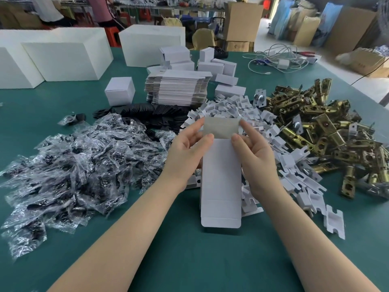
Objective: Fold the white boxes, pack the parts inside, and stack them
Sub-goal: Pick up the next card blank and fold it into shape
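White card box blank pinched flat between your two hands, above the green table.

Your left hand and right hand each pinch a side edge near the blank's far end, thumbs on its smooth white face, where a grey-backed flap stands open; the near flap with rounded corners hangs toward you. Crinkly clear plastic packets holding dark parts lie heaped at your left. Brassy metal latch pieces pile up at your right, and notched white card inserts sit between them and the blank. Beyond lie a stack of flat blanks, one folded cube-shaped box and several closed small boxes.
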Demonstrator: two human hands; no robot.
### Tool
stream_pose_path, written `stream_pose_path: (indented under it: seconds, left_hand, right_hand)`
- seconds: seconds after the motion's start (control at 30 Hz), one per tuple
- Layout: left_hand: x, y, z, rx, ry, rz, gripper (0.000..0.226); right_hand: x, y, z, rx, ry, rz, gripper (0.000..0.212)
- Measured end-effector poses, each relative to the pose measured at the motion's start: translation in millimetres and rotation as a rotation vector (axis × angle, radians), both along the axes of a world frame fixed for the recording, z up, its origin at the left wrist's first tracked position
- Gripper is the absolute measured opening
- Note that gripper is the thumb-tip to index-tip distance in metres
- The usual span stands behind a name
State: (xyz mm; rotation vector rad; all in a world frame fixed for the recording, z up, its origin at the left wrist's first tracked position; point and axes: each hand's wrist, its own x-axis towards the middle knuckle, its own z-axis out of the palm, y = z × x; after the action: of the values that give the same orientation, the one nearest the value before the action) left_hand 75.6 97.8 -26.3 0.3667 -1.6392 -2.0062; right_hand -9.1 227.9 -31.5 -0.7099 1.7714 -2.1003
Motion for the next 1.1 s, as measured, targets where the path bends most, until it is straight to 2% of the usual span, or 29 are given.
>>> stream_pose_path:
  seconds: [0.17,0.27,0.37,0.5,0.57,0.63,0.8,1.03,1.1]
  left_hand:
    - [1,-1,2,0.080,-0.044,-0.006,0.027]
    - [1,-2,2,0.024,-0.035,-0.002,0.018]
    - [3,-5,2,-0.097,-0.016,-0.023,0.015]
    - [4,-6,3,-0.250,0.012,-0.047,0.016]
    - [5,-7,4,-0.278,0.008,-0.068,0.013]
    - [5,-8,5,-0.268,0.000,-0.085,0.011]
    - [4,-6,5,-0.207,-0.015,-0.088,0.024]
    - [5,-9,4,-0.137,-0.090,-0.116,0.009]
    - [5,-8,3,-0.144,-0.089,-0.101,0.013]
  right_hand:
    - [-1,-1,-1,0.017,0.015,-0.026,0.031]
    - [-3,-2,-3,0.080,0.113,-0.064,0.016]
    - [-3,0,0,0.045,0.141,-0.037,0.003]
    - [-3,3,5,0.028,0.207,-0.040,0.013]
    - [-2,3,6,0.011,0.210,-0.027,0.010]
    - [-1,3,6,0.004,0.227,-0.026,0.008]
    - [1,1,6,0.023,0.274,-0.057,0.011]
    - [3,2,8,0.074,0.196,-0.038,0.012]
    - [3,2,9,0.110,0.192,-0.038,0.017]
